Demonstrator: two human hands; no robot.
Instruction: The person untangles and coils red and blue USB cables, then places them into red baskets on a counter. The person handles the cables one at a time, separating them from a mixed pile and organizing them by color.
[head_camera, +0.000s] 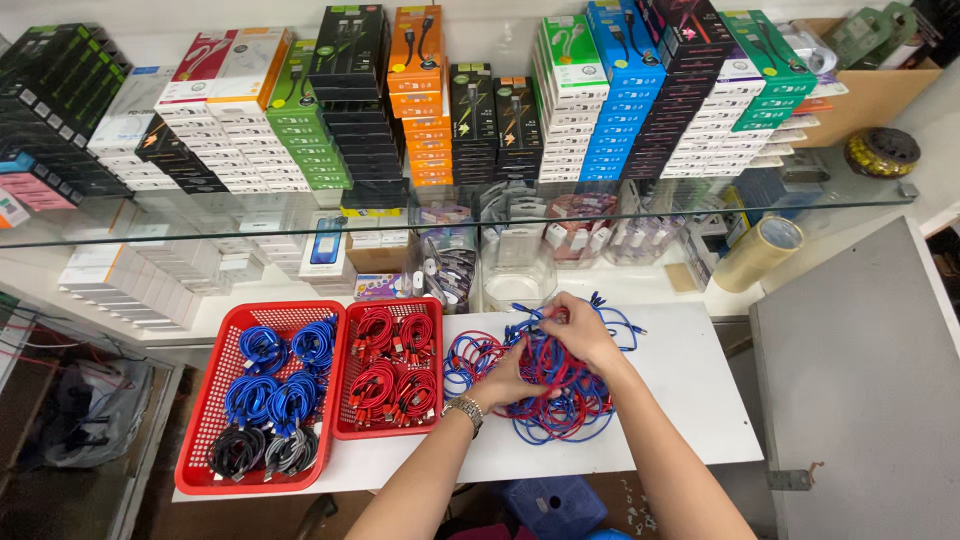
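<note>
A tangled heap of red and blue cables (560, 395) lies on a white tabletop (690, 400). My left hand (505, 383), with a metal watch on its wrist, grips the near left side of the heap. My right hand (578, 330) pinches a bunch of blue and red cables at the top of the heap. To the left stand two red baskets: the larger one (215, 400) holds coiled blue, black and grey cables, the smaller one (345, 400) holds coiled red cables.
A glass shelf (200, 215) above carries rows of stacked cable boxes in many colours. Under it stand clear jars (515, 270) and white boxes. A roll of brown tape (758, 250) lies at right, beside a grey panel (860, 370).
</note>
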